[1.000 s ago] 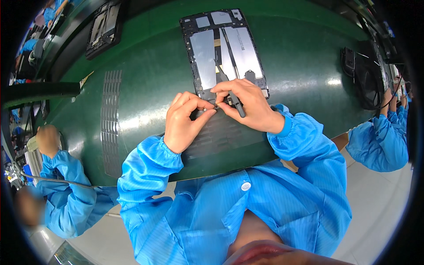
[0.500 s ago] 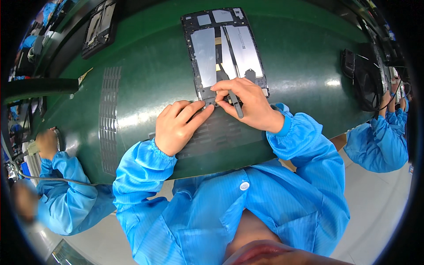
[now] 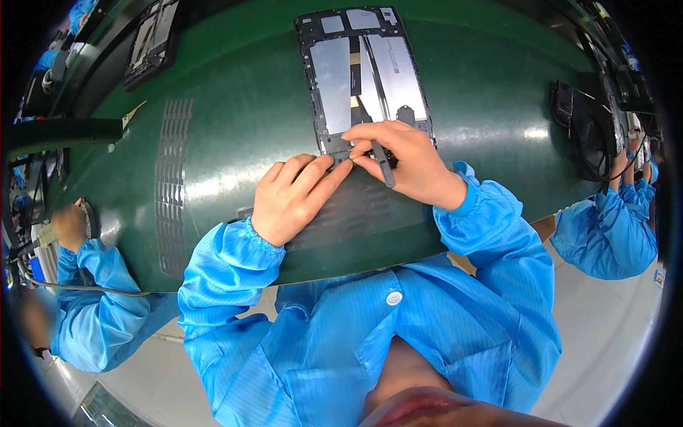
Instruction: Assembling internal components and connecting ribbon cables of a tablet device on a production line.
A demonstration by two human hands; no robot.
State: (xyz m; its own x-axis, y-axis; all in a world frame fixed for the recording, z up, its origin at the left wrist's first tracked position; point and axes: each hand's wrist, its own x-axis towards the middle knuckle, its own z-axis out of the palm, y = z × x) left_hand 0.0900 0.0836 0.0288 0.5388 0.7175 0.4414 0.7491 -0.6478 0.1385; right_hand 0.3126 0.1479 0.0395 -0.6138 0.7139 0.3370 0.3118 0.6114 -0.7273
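An opened tablet (image 3: 331, 78), its inside showing silver plates and a dark frame, lies on the green table with its near edge toward me. My left hand (image 3: 288, 203) rests at that edge, fingers bent, thumb and fingertips pressed on the tablet's near-left part. My right hand (image 3: 413, 164) is over the near-right part, its thumb and index finger pinched together close to the left thumb. Whatever is between those fingertips is too small to make out. Against the right palm lies a slim dark-grey tool (image 3: 385, 167) that looks like tweezers. The right hand hides the tablet's near-right part.
A strip of clear slotted plastic (image 3: 173, 188) lies left on the green table (image 3: 235, 121). Another opened device (image 3: 151, 43) stands far left, near a dark arm-like bar (image 3: 64, 139). A black round object with cables (image 3: 589, 135) sits at right. Blue-sleeved co-workers work on both sides.
The view has shifted slightly, with the tablet a little higher in the picture. Both hands keep the same place at its near edge; the right-hand tool is still held.
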